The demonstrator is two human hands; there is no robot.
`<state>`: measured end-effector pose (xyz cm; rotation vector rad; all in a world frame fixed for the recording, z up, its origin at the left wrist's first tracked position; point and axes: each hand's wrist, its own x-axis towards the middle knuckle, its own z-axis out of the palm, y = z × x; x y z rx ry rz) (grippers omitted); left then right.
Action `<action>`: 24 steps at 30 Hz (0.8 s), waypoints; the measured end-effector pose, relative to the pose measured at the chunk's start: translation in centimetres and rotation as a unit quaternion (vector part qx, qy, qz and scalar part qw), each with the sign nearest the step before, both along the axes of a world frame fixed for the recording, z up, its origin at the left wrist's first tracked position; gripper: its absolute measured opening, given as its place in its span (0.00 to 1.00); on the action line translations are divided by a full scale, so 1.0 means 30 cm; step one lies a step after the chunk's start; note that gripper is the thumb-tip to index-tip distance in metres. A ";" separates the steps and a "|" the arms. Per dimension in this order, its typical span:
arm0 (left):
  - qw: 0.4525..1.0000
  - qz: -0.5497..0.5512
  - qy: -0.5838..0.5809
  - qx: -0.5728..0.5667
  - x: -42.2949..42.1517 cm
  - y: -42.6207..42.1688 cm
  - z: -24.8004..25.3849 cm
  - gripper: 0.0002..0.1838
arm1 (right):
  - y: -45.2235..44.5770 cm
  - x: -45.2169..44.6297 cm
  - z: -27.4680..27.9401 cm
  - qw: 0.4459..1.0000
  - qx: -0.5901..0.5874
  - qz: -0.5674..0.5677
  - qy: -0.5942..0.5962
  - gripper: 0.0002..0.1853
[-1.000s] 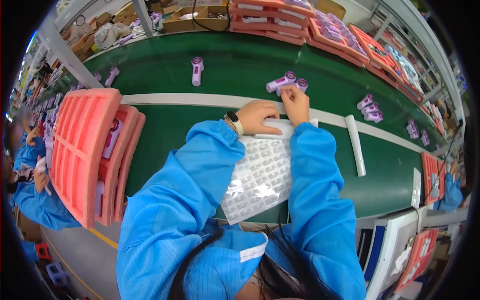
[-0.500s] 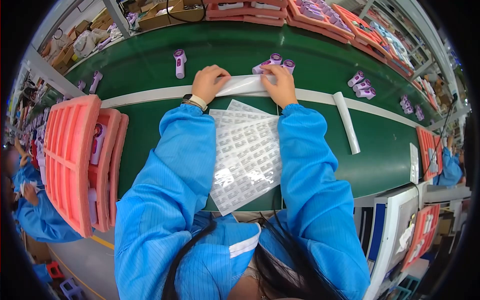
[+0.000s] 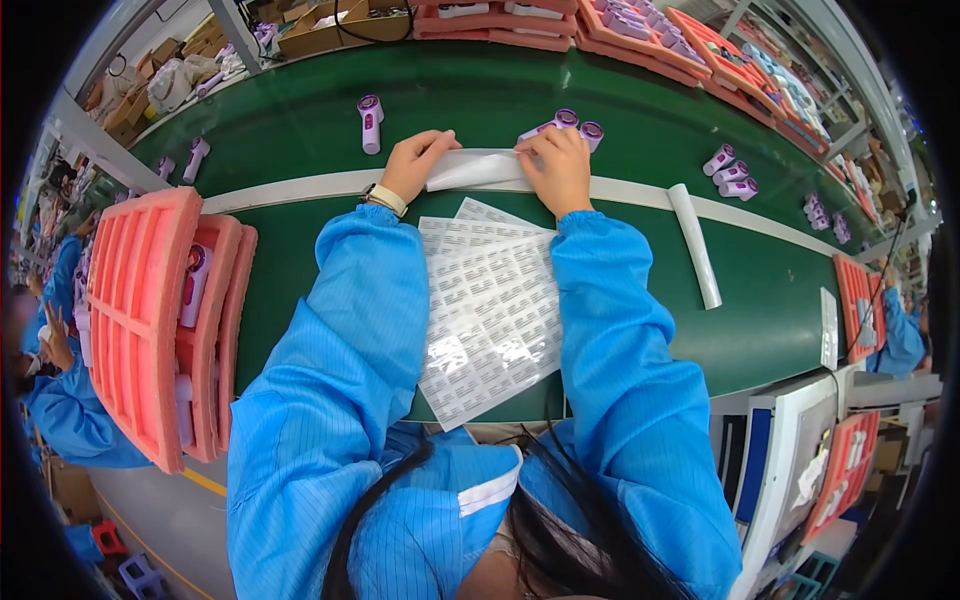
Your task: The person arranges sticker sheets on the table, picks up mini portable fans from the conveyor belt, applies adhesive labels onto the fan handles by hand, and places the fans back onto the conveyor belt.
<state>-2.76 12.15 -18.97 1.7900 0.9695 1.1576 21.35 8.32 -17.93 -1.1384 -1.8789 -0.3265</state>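
A loosely rolled white glossy sheet lies along the pale strip, held at both ends. My left hand, with a band at the wrist, is closed on its left end, thumb and fingers pressed together. At the right end, my right hand pinches the sheet with bent fingers. Between my sleeves, overlapping sheets of printed labels lie flat on the green bench, their plastic surface shining. Purple-and-white handheld devices with round heads sit just beyond my right hand; a similar device stands beyond my left.
Another white rolled sheet lies on the bench at right. Pink foam trays holding devices stand at left. More devices sit on the green belt. Foam trays line its far side. Co-workers in blue sleeves are at both sides.
The devices on the belt have shifted slightly to the right. My right hand's fingers have moved a little left along the rolled sheet; the label sheets have stayed in place.
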 end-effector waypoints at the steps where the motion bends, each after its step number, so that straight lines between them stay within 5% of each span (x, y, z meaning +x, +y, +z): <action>1: 1.000 -0.015 -0.013 -0.011 -0.001 0.003 0.002 0.15 | -0.003 -0.006 0.010 1.000 0.019 0.004 -0.008 0.05; 7: 0.988 -0.014 0.149 0.034 0.024 -0.033 0.027 0.13 | -0.003 -0.013 0.019 1.000 0.024 -0.006 -0.003 0.06; 15: 0.984 0.014 0.126 0.128 0.015 -0.019 0.010 0.13 | -0.003 -0.003 0.002 0.998 0.003 -0.032 0.051 0.07; 24: 0.996 0.056 0.043 0.061 0.000 0.004 -0.019 0.15 | -0.017 -0.004 0.000 0.990 -0.111 0.035 0.075 0.12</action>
